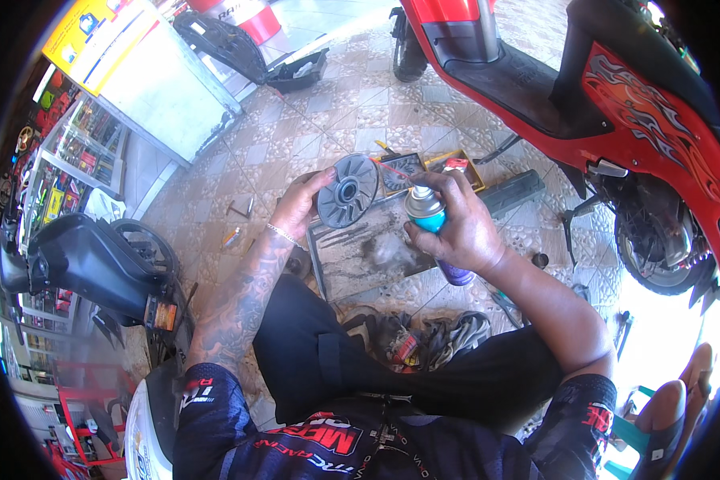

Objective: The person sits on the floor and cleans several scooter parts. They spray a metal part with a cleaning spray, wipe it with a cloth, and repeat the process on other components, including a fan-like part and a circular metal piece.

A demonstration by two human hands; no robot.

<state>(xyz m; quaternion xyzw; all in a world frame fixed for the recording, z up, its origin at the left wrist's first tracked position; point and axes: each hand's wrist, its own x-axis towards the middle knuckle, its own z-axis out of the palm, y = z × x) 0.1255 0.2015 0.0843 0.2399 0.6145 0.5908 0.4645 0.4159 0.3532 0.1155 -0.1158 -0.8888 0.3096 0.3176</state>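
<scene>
My left hand (301, 200) grips a round grey metal pulley disc (358, 210) by its left edge. Radial fins and a dark central hub show on the side of it facing me. In my right hand (470, 230) is a spray can (422, 205), teal at the top and purple lower down, with my index finger on its nozzle. A thin red straw (394, 170) runs from the nozzle toward the disc's upper right edge. The can is tilted and apart from the disc. Both are held above a stained flat tray (348, 280) on the floor.
Open tool cases (468, 164) lie beyond the tray, beside a long grey-green box (514, 192). A red scooter (536, 104) stands at right, a dark scooter (104, 264) at left. Rags (456, 332) lie between my legs. A small hammer-like tool (240, 210) rests on the tiles.
</scene>
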